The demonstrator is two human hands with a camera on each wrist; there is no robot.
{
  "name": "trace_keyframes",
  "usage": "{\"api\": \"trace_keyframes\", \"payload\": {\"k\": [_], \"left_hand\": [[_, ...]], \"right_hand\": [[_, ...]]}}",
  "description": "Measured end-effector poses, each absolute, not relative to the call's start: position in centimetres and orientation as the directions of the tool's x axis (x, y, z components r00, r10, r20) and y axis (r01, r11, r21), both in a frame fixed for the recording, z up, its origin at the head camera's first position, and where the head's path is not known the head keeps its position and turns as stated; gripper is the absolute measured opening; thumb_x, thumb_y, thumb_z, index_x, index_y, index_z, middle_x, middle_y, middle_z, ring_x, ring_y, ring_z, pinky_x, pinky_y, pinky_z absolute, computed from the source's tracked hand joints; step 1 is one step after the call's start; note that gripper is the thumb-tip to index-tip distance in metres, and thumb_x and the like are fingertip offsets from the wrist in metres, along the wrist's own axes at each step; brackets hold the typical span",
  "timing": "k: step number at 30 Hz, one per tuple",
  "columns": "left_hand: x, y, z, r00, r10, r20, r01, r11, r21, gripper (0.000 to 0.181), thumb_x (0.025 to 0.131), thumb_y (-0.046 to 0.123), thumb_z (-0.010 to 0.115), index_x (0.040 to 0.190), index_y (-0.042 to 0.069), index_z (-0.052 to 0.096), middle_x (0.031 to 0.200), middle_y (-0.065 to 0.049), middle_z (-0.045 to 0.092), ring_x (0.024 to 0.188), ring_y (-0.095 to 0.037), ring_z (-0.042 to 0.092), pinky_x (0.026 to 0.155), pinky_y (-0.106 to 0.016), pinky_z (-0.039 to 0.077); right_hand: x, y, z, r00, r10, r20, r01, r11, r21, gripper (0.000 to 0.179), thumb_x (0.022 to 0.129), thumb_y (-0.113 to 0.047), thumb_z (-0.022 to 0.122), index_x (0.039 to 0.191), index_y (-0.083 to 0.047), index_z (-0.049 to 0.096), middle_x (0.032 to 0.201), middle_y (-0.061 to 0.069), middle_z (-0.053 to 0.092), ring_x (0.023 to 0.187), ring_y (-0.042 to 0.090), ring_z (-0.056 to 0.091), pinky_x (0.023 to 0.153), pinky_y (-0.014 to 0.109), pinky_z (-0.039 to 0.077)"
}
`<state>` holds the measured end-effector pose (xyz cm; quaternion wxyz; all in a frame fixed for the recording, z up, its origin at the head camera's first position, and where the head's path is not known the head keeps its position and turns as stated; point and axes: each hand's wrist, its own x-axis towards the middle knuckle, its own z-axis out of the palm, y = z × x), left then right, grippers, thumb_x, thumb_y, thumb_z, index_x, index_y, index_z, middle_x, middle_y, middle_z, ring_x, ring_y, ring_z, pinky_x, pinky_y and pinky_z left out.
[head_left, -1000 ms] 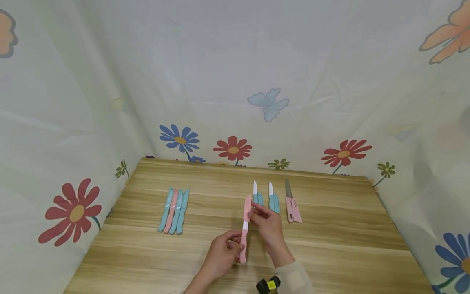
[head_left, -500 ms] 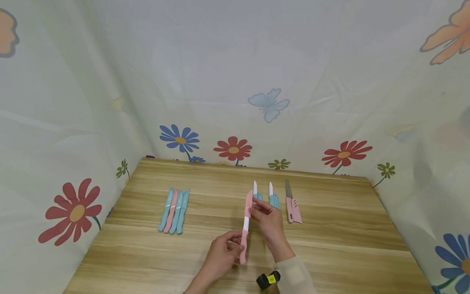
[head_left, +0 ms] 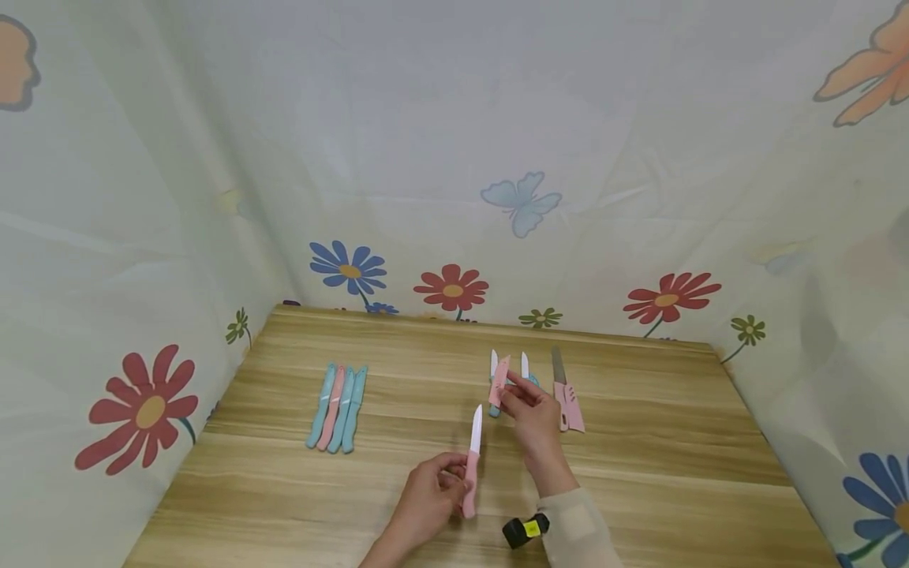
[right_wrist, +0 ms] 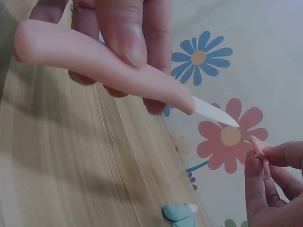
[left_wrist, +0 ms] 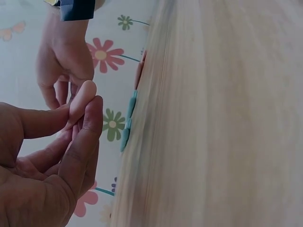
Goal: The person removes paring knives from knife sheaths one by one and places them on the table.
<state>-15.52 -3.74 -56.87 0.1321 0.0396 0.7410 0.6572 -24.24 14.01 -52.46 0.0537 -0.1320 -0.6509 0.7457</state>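
In the head view my left hand (head_left: 426,497) holds a paring knife (head_left: 471,477) by its pink handle, the white blade bare and pointing away from me. My right hand (head_left: 534,418) pinches the pink sheath (head_left: 500,382) between thumb and fingers, up and to the right of the blade tip and apart from it. The right wrist view shows the pink handle (right_wrist: 94,64) under the left thumb, and the sheath's open end (right_wrist: 258,145) in the right fingers. The handle's end (left_wrist: 83,99) sticks up between left thumb and fingers in the left wrist view.
Several sheathed knives (head_left: 336,408), teal and pink, lie side by side at the left. Behind the right hand lie two teal knives with bare white blades, partly hidden. A pink-handled knife (head_left: 561,394) with a grey blade lies right of them with its sheath.
The pink sheath has come off the blade. My right hand has carried it up and to the right, while my left hand stays nearly still with the knife.
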Motion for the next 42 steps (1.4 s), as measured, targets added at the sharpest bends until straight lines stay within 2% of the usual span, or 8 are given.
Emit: {"api": "trace_keyframes", "payload": {"k": [8, 19, 25, 32, 37, 42], "left_hand": [[-15.8, -4.0, -56.9, -0.967, 0.22, -0.132, -0.105, 0.129, 0.986, 0.034, 0.092, 0.001, 0.066, 0.126, 0.003, 0.068, 0.106, -0.01, 0.065, 0.085, -0.016, 0.067, 0.061, -0.027, 0.061], [-16.6, -4.4, -57.0, -0.969, 0.201, -0.141, -0.115, 0.136, 0.984, 0.036, 0.093, 0.0, 0.067, 0.129, 0.003, 0.067, 0.108, -0.011, 0.064, 0.088, -0.018, 0.067, 0.063, -0.029, 0.063], [-17.3, -4.7, -56.5, -0.973, 0.197, -0.116, -0.09, 0.137, 0.986, 0.036, 0.094, -0.001, 0.066, 0.131, 0.0, 0.066, 0.108, -0.013, 0.064, 0.089, -0.019, 0.067, 0.064, -0.029, 0.063], [-19.5, -5.1, -55.8, -0.984, 0.167, -0.064, -0.036, 0.162, 0.986, 0.034, 0.097, -0.002, 0.064, 0.131, -0.002, 0.065, 0.11, -0.016, 0.064, 0.086, -0.019, 0.068, 0.063, -0.03, 0.064], [-21.7, -5.3, -55.9, -0.99, 0.136, -0.042, -0.016, 0.185, 0.983, 0.032, 0.096, -0.002, 0.064, 0.128, -0.005, 0.066, 0.105, -0.017, 0.067, 0.079, -0.018, 0.069, 0.061, -0.031, 0.064], [-23.7, -5.1, -55.5, -0.993, 0.102, -0.061, -0.034, 0.245, 0.969, 0.031, 0.095, 0.0, 0.067, 0.126, -0.003, 0.069, 0.101, -0.015, 0.069, 0.071, -0.014, 0.07, 0.059, -0.028, 0.062]], "right_hand": [[-23.8, 14.2, -53.0, -0.958, 0.244, -0.149, 0.117, -0.138, -0.983, 0.037, 0.093, 0.007, 0.07, 0.13, 0.003, 0.068, 0.097, 0.003, 0.072, 0.094, 0.014, 0.07, 0.081, 0.022, 0.062], [-23.6, 14.2, -53.3, -0.956, 0.248, -0.155, 0.123, -0.14, -0.982, 0.039, 0.091, 0.008, 0.07, 0.13, 0.005, 0.068, 0.092, -0.001, 0.073, 0.088, 0.006, 0.068, 0.077, 0.019, 0.061], [-23.7, 14.3, -53.5, -0.953, 0.256, -0.163, 0.134, -0.126, -0.983, 0.037, 0.092, 0.007, 0.07, 0.128, 0.003, 0.069, 0.096, 0.002, 0.073, 0.088, 0.008, 0.068, 0.078, 0.02, 0.062], [-23.8, 14.3, -53.3, -0.955, 0.25, -0.159, 0.128, -0.135, -0.982, 0.037, 0.093, 0.006, 0.07, 0.13, 0.002, 0.068, 0.099, 0.004, 0.072, 0.089, 0.008, 0.068, 0.08, 0.021, 0.062], [-23.8, 14.2, -53.4, -0.955, 0.245, -0.169, 0.138, -0.139, -0.981, 0.037, 0.093, 0.005, 0.071, 0.13, 0.002, 0.068, 0.097, 0.002, 0.072, 0.092, 0.011, 0.069, 0.079, 0.021, 0.062], [-23.7, 14.1, -53.4, -0.952, 0.246, -0.183, 0.153, -0.135, -0.979, 0.038, 0.093, 0.006, 0.07, 0.13, 0.003, 0.068, 0.098, 0.003, 0.073, 0.089, 0.008, 0.068, 0.079, 0.02, 0.062]]}}
